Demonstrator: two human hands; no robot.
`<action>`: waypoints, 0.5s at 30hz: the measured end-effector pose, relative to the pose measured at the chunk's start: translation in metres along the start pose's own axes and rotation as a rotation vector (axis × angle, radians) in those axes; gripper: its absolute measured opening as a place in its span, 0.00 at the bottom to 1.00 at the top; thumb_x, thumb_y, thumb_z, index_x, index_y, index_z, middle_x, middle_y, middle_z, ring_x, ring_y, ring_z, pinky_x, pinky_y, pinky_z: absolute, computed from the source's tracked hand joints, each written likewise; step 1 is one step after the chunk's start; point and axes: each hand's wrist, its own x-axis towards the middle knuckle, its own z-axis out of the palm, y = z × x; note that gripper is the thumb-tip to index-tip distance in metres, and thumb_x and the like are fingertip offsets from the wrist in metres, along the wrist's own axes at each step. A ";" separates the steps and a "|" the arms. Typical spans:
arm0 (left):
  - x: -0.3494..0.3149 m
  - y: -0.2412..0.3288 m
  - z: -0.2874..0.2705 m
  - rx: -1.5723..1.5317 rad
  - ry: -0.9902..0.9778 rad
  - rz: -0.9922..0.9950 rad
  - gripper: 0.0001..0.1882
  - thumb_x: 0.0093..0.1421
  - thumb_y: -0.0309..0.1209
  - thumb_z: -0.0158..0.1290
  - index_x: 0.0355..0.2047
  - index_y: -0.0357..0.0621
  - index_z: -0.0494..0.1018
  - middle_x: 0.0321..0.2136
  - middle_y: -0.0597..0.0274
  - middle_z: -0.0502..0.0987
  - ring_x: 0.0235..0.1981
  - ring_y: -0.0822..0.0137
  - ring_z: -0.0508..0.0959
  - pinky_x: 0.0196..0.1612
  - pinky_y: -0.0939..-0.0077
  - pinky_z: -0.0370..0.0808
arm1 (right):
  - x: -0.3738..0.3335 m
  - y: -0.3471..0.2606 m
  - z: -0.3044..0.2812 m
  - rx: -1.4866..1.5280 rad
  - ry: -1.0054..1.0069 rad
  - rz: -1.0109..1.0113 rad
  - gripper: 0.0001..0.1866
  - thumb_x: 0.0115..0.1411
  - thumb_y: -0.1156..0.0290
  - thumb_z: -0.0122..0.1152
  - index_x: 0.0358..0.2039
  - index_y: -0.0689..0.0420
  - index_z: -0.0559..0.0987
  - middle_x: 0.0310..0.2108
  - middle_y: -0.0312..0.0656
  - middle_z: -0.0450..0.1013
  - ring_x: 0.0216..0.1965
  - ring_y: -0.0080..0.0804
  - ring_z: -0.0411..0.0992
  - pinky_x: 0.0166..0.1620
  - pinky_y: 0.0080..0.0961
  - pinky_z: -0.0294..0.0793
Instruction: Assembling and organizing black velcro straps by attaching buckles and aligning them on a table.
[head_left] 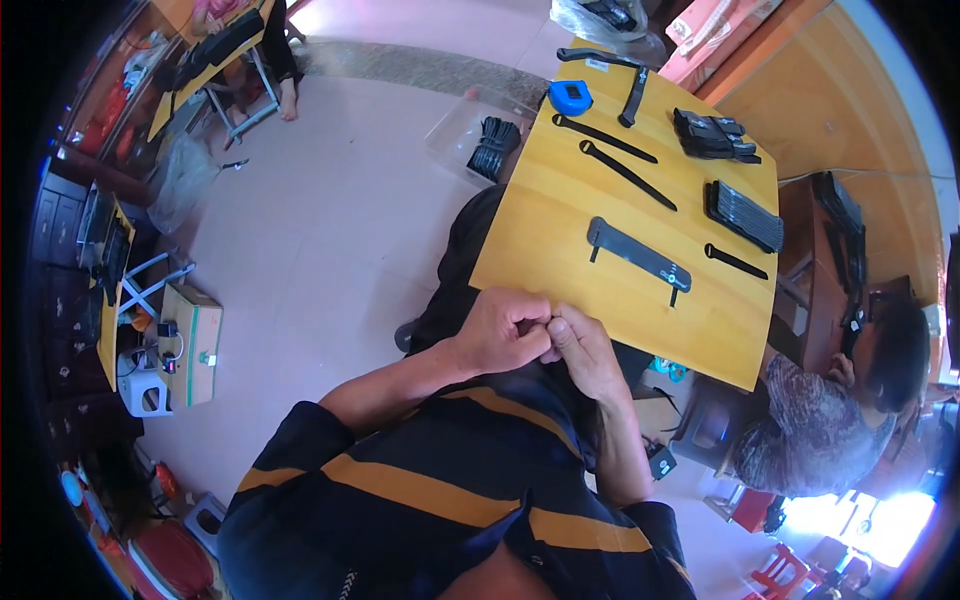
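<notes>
Ref. pt = pad (640,254), dark gray, long, rounded ends, flat on table (540,240); two small black tabs stick out on its near side, approx. one per end.

L hand (505,331): nearer the person than pad & to its left, at table's near edge. Fingers curled well in, tips up against R hand. R hand (587,352): also on near side of pad, slightly left of its middle; fingers bent, thumb laid over, tips meeting L hand's. Contents hidden, so can't tell if either hand grips anything. Pad lies beyond both hands, to the right, apart from them, untouched.

Other items, rel. to pad: short strap (736,262) just right; strap stack (744,216) right & a bit farther; black bundle (716,135) farther still, same side. Two long straps (628,175) beyond pad, approx. parallel, each w/ looped end. Blue tape measure (570,97) well beyond, to left. Clear bin (445,137) w/ black cords (493,148): beyond-left, off table.
</notes>
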 end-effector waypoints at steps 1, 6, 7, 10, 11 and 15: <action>-0.001 0.000 0.000 0.013 -0.001 -0.005 0.07 0.51 0.21 0.54 0.18 0.40 0.70 0.12 0.66 0.68 0.14 0.78 0.64 0.18 0.76 0.57 | -0.001 -0.001 0.000 0.047 -0.006 0.036 0.16 0.75 0.64 0.47 0.32 0.61 0.73 0.22 0.38 0.70 0.24 0.25 0.72 0.32 0.22 0.73; -0.004 0.002 -0.003 0.074 -0.024 -0.048 0.07 0.51 0.21 0.55 0.18 0.40 0.70 0.12 0.63 0.69 0.13 0.75 0.66 0.18 0.76 0.59 | 0.000 0.004 0.003 0.038 -0.017 -0.016 0.15 0.74 0.68 0.46 0.31 0.62 0.73 0.22 0.37 0.70 0.24 0.24 0.71 0.32 0.23 0.73; -0.004 0.005 -0.003 0.147 -0.021 -0.018 0.07 0.51 0.22 0.55 0.18 0.40 0.70 0.13 0.62 0.70 0.13 0.73 0.68 0.18 0.77 0.61 | 0.000 0.003 0.002 0.004 -0.026 -0.030 0.15 0.74 0.68 0.47 0.31 0.62 0.73 0.22 0.37 0.69 0.24 0.25 0.71 0.32 0.23 0.73; -0.001 0.012 -0.009 0.266 -0.047 0.042 0.08 0.52 0.24 0.57 0.18 0.42 0.71 0.14 0.61 0.72 0.15 0.68 0.73 0.20 0.76 0.66 | -0.001 -0.005 -0.004 -0.084 -0.037 -0.042 0.13 0.72 0.71 0.48 0.31 0.63 0.74 0.22 0.40 0.71 0.25 0.26 0.72 0.32 0.25 0.73; 0.001 0.018 -0.012 0.282 -0.098 0.019 0.08 0.51 0.26 0.59 0.19 0.42 0.72 0.14 0.60 0.72 0.15 0.67 0.73 0.20 0.74 0.66 | 0.000 -0.007 -0.005 -0.137 -0.047 -0.043 0.12 0.71 0.72 0.49 0.31 0.63 0.74 0.23 0.41 0.71 0.25 0.27 0.72 0.32 0.26 0.74; 0.006 0.027 -0.025 0.403 -0.224 0.024 0.10 0.50 0.30 0.64 0.19 0.43 0.73 0.16 0.59 0.74 0.17 0.61 0.75 0.22 0.68 0.69 | 0.003 -0.010 -0.007 -0.144 -0.070 -0.108 0.14 0.72 0.71 0.49 0.29 0.64 0.74 0.21 0.39 0.71 0.24 0.25 0.70 0.31 0.23 0.72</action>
